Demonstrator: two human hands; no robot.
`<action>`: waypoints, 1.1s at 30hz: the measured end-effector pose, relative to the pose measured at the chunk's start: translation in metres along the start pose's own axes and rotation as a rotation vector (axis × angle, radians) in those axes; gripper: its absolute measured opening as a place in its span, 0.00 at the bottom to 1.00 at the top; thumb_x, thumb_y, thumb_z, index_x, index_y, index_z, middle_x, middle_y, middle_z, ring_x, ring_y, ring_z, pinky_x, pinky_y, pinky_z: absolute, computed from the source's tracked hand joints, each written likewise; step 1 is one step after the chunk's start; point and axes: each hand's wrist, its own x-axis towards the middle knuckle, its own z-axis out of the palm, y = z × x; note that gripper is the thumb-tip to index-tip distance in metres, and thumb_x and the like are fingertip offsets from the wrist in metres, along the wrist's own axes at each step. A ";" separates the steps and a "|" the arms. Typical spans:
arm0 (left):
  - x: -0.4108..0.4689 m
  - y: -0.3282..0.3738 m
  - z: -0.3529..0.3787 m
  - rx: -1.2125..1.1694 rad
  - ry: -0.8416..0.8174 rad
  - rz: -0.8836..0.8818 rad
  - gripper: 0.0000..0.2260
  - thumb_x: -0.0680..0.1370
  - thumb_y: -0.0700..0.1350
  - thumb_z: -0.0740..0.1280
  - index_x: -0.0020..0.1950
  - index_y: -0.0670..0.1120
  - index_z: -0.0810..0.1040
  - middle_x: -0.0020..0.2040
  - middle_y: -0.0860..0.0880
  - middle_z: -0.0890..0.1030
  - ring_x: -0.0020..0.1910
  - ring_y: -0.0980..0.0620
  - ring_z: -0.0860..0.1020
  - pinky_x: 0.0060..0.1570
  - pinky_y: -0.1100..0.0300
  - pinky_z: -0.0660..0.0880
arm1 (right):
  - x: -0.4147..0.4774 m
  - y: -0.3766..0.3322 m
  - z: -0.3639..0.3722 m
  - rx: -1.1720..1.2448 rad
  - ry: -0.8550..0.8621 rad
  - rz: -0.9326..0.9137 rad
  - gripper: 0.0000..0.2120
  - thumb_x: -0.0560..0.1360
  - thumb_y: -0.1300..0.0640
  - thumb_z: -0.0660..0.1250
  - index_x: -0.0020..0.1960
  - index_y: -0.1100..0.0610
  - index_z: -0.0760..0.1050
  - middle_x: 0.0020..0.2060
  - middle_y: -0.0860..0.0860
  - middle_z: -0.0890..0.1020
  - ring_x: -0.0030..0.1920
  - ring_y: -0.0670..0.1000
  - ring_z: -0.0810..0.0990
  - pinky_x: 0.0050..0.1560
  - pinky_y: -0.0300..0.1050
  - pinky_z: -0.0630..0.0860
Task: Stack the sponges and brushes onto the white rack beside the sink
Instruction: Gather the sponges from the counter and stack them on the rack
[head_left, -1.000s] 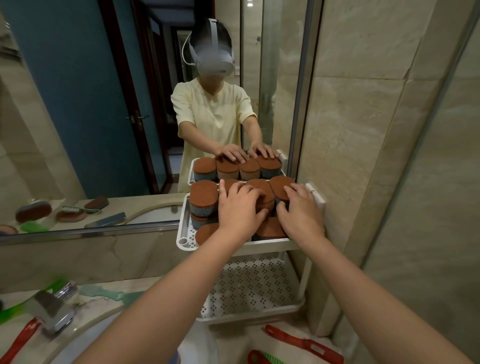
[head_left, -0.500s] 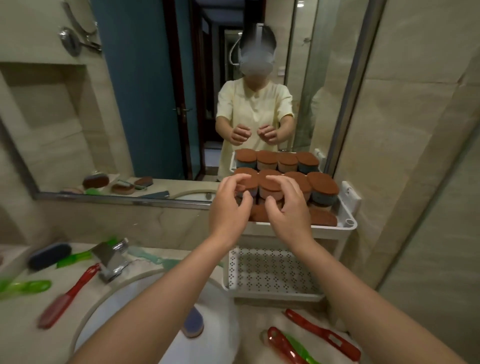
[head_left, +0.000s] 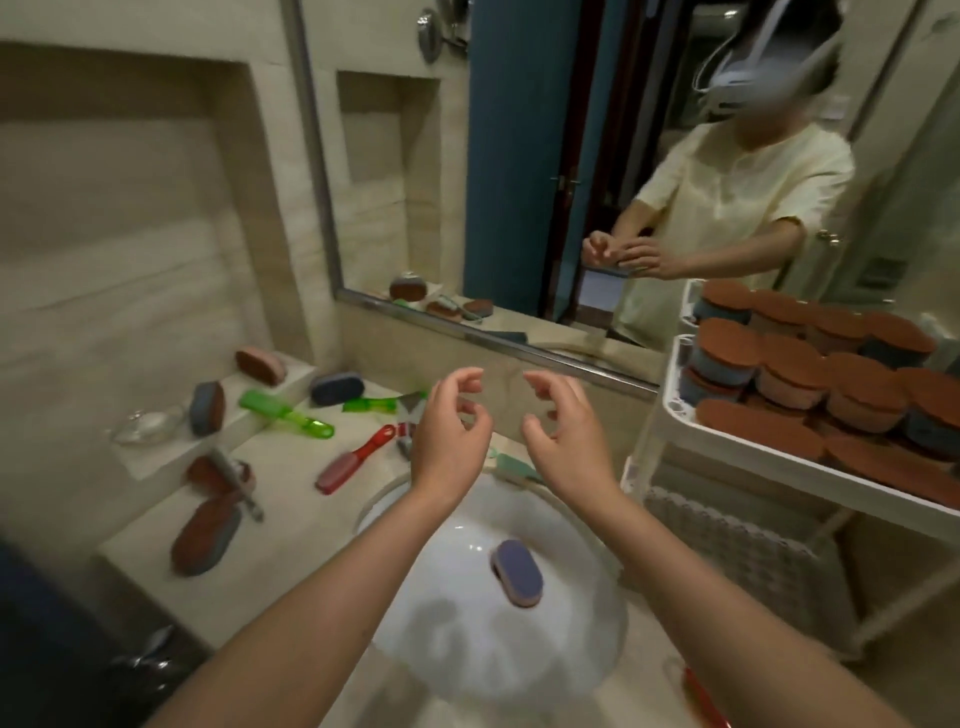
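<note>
As the hands hang: the left hand (head_left: 449, 431) and the right hand (head_left: 563, 436) are raised side by side over the sink (head_left: 571, 519). Their fingers are loosely curled and neither holds anything.
White rack: the white rack (head_left: 753, 447) stands right of the right hand, just beside the sink.
Top shelf: packed with brown-topped sponges (head_left: 789, 364) in stacks, with a few lying flat along the near rim.
Lower shelf: the lower shelf (head_left: 727, 545) sits below and right of the right hand. Its perforated floor shows, so I judge there is room on it.
Below the hands: one blue sponge (head_left: 517, 571) lies in the basin, between the forearms.
Left of the left hand: on the table (head_left: 291, 519) lie a red brush (head_left: 358, 457), a green brush (head_left: 285, 413), a dark blue sponge (head_left: 336, 388) by the mirror and a long brown sponge (head_left: 205, 535).
Farther left: a pink-sided sponge (head_left: 260, 365) and an upright sponge (head_left: 207, 408) sit on the ledge (head_left: 171, 452).
Beyond the right hand: a teal brush (head_left: 514, 467) peeks out.
Done: most sponges look racked, by my reading.
Left: I see no brush on the rack, and the loose sponges and all the brushes remain to be moved.
Nearest pick: probably the sponge in the basin.
</note>
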 end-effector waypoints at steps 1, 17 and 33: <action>0.002 -0.008 -0.010 0.001 0.015 -0.021 0.21 0.75 0.42 0.64 0.56 0.69 0.68 0.54 0.62 0.76 0.49 0.63 0.76 0.45 0.64 0.74 | 0.003 -0.003 0.012 0.011 -0.026 0.011 0.21 0.74 0.60 0.64 0.65 0.50 0.72 0.59 0.41 0.72 0.61 0.43 0.72 0.63 0.49 0.73; 0.102 -0.145 -0.176 0.168 0.110 -0.215 0.18 0.70 0.45 0.62 0.54 0.66 0.68 0.54 0.62 0.76 0.45 0.64 0.76 0.47 0.57 0.76 | 0.093 -0.050 0.233 0.064 -0.293 0.123 0.21 0.74 0.58 0.64 0.67 0.50 0.71 0.63 0.47 0.73 0.60 0.48 0.74 0.62 0.50 0.73; 0.219 -0.273 -0.282 0.700 0.095 -0.397 0.26 0.72 0.48 0.68 0.70 0.52 0.68 0.69 0.48 0.68 0.70 0.45 0.63 0.68 0.50 0.63 | 0.193 -0.061 0.428 -0.012 -0.512 0.089 0.22 0.74 0.57 0.64 0.68 0.51 0.70 0.68 0.51 0.71 0.67 0.51 0.71 0.62 0.45 0.68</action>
